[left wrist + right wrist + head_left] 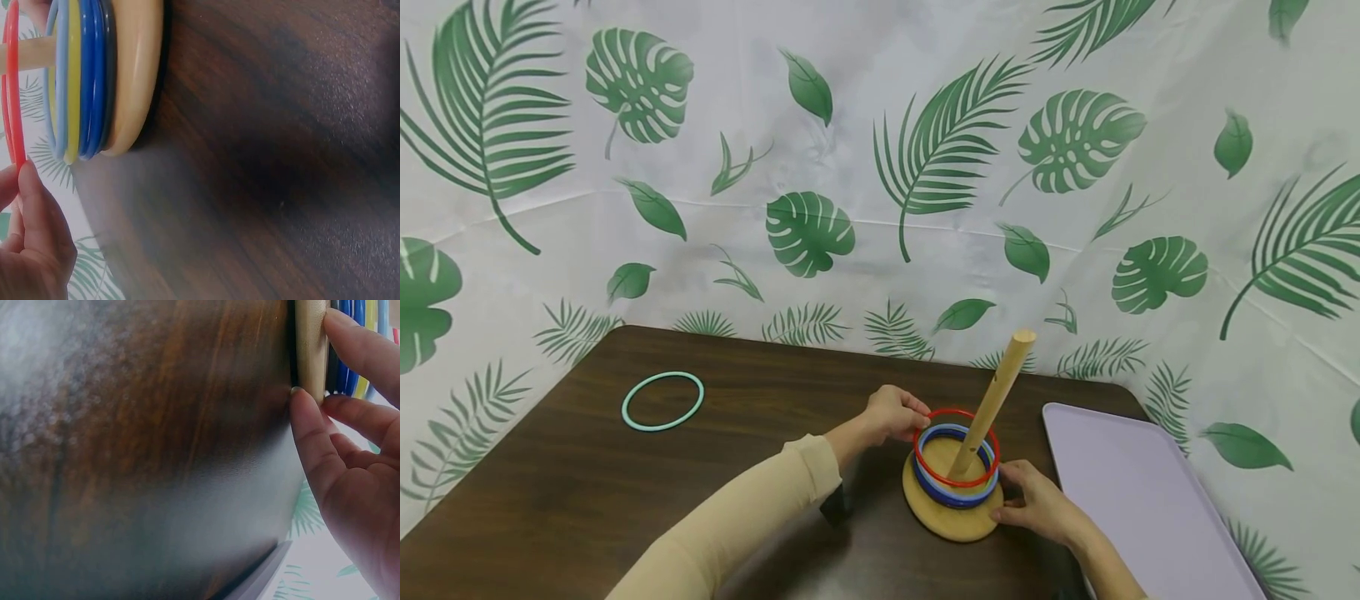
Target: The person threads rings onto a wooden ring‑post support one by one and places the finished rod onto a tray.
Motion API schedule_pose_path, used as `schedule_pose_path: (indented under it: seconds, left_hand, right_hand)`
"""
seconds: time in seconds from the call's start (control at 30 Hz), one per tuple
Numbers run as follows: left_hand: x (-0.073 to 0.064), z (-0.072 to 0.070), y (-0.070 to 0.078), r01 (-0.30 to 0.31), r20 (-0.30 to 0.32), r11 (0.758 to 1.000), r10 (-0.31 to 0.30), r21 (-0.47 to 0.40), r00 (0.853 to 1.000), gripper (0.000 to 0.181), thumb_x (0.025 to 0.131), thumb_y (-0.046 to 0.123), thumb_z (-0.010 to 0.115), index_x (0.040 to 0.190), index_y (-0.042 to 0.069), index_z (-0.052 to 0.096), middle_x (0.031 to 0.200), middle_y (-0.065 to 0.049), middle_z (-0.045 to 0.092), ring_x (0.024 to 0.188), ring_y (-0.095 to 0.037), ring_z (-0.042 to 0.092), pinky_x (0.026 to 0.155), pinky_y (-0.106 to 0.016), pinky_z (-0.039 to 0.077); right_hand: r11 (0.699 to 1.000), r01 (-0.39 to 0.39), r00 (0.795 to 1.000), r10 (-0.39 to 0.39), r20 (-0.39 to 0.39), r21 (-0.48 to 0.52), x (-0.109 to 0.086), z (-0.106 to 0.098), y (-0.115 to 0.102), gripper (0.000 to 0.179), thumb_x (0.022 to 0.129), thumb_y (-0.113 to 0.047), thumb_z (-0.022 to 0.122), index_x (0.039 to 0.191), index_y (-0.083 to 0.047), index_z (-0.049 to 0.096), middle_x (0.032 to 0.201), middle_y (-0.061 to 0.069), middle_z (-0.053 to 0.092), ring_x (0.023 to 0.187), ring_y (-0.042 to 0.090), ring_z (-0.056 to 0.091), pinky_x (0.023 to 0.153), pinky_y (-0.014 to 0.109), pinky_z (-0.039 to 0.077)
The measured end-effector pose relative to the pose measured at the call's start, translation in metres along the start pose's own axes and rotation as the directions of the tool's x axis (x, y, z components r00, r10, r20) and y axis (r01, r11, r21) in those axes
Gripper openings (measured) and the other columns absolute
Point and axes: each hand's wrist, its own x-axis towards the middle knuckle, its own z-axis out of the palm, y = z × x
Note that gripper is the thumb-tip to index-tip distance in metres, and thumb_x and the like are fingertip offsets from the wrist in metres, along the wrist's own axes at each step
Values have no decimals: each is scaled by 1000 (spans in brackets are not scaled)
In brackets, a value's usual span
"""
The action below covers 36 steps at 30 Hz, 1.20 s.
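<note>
A wooden peg [1000, 387] rises, tilted in the head view, from a round wooden base [951, 527]. Around it hangs a red ring [17, 94], pinched between thumb and fingers of my left hand [895, 414]. A gap separates that ring from the stack below: a light blue ring [61, 112], a yellow ring [74, 94], blue rings [92, 94] and a dark ring [110, 75] against the base. At the right edge of the base, my right hand [1037, 502] grips its rim with thumb and fingers.
On the left part of the dark wooden table [760, 375] lies a mint green ring [655, 428]. A lilac tray [1150, 500] sits along the right side, close to my right hand. Behind the table hangs a white leaf-print cloth [850, 167].
</note>
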Motion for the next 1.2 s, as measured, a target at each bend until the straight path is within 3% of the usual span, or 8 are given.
schedule_pose_path:
  seconds: [0.23, 0.53, 0.93, 1.2]
  left_hand:
    - [5, 8, -6, 18, -16, 1000, -18, 19, 1000, 6, 78, -1, 73, 84, -1, 72, 77, -6, 65, 52, -8, 59, 53, -26, 57]
    - [6, 13, -5, 26, -20, 999, -25, 45, 999, 6, 77, 0, 74, 83, 0, 73, 72, -5, 64, 50, -7, 55, 52, -26, 56]
    - [4, 15, -2, 26, -18, 996, -24, 82, 1000, 5, 77, 1, 75, 81, 0, 73, 77, -6, 65, 47, -8, 52, 52, -27, 57]
    - [-2, 13, -1, 13, -12, 997, -12, 78, 1000, 7, 78, 3, 74, 84, 0, 73, 75, -5, 66, 54, -9, 60, 56, -27, 57]
  right_hand:
    - [1000, 10, 1000, -10, -13, -19, -1, 2, 2, 61, 75, -12, 78, 124, 12, 51, 116, 27, 44, 108, 46, 49, 80, 31, 56]
    - [998, 38, 999, -39, -27, -59, 0, 2, 1, 56, 74, -11, 79, 119, 11, 55, 112, 24, 47, 104, 44, 51, 78, 30, 56]
    - [998, 38, 999, -39, -33, -48, 1, 2, 2, 50, 74, -10, 79, 115, 9, 57, 111, 23, 46, 104, 42, 51, 77, 28, 57]
    - [999, 18, 1000, -18, -16, -36, -1, 1, 2, 54, 75, -9, 78, 119, 12, 54, 114, 26, 46, 106, 45, 51, 78, 30, 57]
